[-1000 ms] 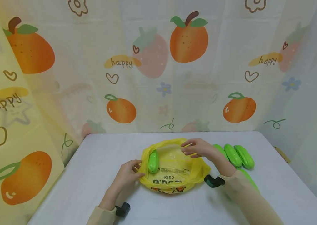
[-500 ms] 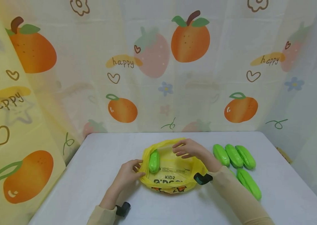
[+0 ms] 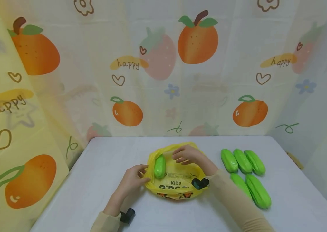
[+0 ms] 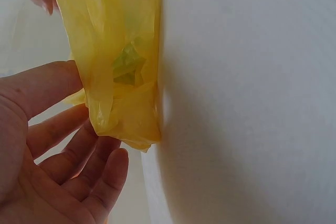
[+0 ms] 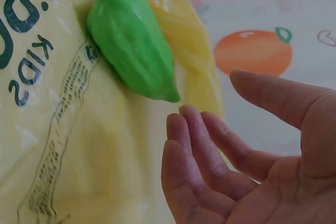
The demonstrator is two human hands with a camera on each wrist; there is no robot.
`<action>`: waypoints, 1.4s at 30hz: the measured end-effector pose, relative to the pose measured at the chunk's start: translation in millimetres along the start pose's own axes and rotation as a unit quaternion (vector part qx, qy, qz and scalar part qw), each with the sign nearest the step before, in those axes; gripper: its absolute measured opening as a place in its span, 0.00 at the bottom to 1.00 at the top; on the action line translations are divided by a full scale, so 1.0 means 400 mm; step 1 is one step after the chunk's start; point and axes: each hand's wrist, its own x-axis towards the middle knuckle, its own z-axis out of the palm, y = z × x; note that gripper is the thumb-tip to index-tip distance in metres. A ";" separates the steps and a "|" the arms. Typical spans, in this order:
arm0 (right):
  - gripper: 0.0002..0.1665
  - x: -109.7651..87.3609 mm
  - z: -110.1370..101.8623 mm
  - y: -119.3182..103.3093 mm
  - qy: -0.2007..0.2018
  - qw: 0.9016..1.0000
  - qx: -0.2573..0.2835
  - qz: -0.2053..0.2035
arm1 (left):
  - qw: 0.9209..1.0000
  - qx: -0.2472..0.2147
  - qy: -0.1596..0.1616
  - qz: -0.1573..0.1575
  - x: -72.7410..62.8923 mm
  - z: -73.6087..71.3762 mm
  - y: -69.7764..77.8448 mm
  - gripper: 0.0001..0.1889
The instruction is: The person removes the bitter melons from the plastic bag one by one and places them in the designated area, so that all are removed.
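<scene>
A yellow plastic bag [image 3: 177, 193] lies with its mouth spread wide on the white table, dark print showing inside. In it, against the left side, rests a glossy green, ribbed, tapering gourd-like vegetable [image 3: 159, 166]. My left hand [image 3: 132, 178] holds the bag's left rim, thumb and fingertips at the yellow film [image 4: 121, 114] in the left wrist view. Over the bag's opening hovers my right hand [image 3: 188, 155], fingers loosely bent and holding nothing. In the right wrist view its fingertips are just short of the green vegetable's pointed end [image 5: 170, 93].
Several more green vegetables [image 3: 243, 161] lie right of the bag, in two rows; my right sleeve [image 3: 227, 190] partly covers one. A fruit-print curtain [image 3: 157, 80] hangs behind the white table [image 3: 93, 167] and along both sides.
My right hand has moved left across the bag's opening, nearer the green vegetable inside. More of the vegetables at right now show. The left hand stays at the rim.
</scene>
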 end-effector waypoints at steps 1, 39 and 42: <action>0.22 0.003 0.005 0.001 0.001 1.000 0.001 0.004 | 1.000 0.001 0.000 -0.001 0.000 0.000 0.000 0.26; 0.40 0.065 0.149 0.054 0.025 1.000 -0.007 0.008 | 1.000 -0.007 0.004 0.005 0.001 0.005 -0.004 0.26; 0.41 0.060 0.154 0.051 0.027 0.999 -0.032 0.007 | 1.000 -0.003 0.001 0.009 0.000 0.004 -0.004 0.26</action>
